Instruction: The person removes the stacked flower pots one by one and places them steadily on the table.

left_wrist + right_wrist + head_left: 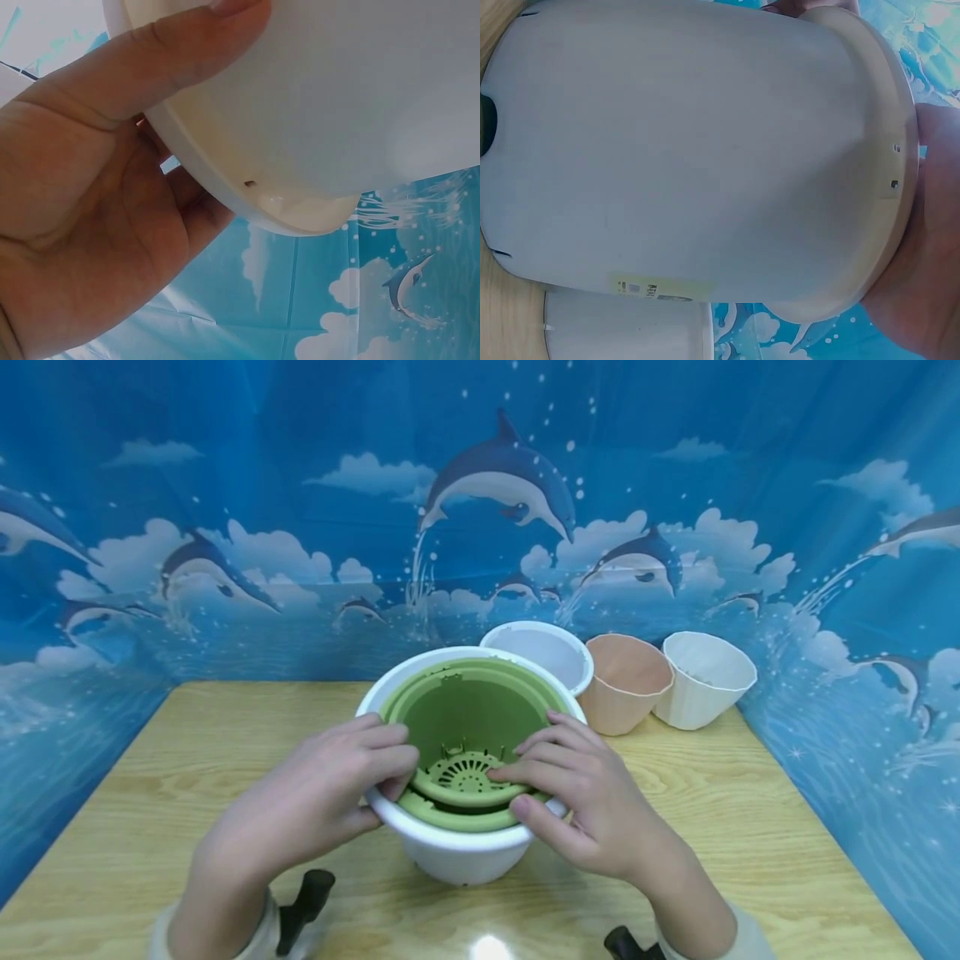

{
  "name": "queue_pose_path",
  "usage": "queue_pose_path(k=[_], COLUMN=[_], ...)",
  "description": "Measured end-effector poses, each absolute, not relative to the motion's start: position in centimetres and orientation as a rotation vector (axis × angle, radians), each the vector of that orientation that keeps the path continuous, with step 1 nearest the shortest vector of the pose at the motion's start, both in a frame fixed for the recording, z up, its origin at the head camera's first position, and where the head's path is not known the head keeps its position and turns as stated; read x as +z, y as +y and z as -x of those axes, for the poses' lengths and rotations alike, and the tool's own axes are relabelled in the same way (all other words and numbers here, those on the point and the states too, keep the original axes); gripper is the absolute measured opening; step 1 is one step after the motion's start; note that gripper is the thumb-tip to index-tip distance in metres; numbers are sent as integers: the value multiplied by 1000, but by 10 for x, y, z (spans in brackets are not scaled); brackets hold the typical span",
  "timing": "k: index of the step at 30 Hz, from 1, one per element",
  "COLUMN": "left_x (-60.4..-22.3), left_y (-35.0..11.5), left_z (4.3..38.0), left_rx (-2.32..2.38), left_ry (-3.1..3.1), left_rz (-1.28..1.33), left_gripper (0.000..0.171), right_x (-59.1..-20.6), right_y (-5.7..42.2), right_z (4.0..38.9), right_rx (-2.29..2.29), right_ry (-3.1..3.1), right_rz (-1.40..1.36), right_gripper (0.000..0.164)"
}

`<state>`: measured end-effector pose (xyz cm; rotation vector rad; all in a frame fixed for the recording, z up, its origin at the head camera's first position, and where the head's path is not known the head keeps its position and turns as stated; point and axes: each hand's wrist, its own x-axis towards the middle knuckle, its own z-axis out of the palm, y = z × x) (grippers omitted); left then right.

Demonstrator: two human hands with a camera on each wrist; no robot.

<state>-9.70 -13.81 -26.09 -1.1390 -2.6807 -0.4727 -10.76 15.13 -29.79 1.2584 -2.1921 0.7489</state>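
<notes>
A white flowerpot (465, 860) stands on the table with green slotted inner pots (480, 693) nested inside it. The topmost green one sits tilted, and a dark gap shows below its near rim. My left hand (352, 777) grips the left rim; in the left wrist view its thumb (165, 64) presses the white outer wall while the fingers go over the edge. At the right rim, my right hand (577, 785) pinches the inner green pot's rim, index finger inside and thumb at the near edge. The right wrist view shows mostly the white wall (705, 150).
Behind and to the right stand another white pot (536, 652), a peach faceted pot (622, 685) and a cream faceted pot (705, 685). A blue dolphin-print curtain (300, 527) hangs along the back and sides of the wooden table (750, 843).
</notes>
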Motion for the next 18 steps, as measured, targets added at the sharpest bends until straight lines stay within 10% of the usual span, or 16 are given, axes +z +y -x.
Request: queue_pose_path(k=[18], left_x=[-261], left_y=[-137], left_z=[96], left_rx=[-498], left_ry=[-2691], left_rz=[1127], left_gripper=[45], right_x=[-299], right_y=[147], right_z=[103], right_rx=[948], right_ry=[-2230], right_rz=[-1148], right_gripper=[16])
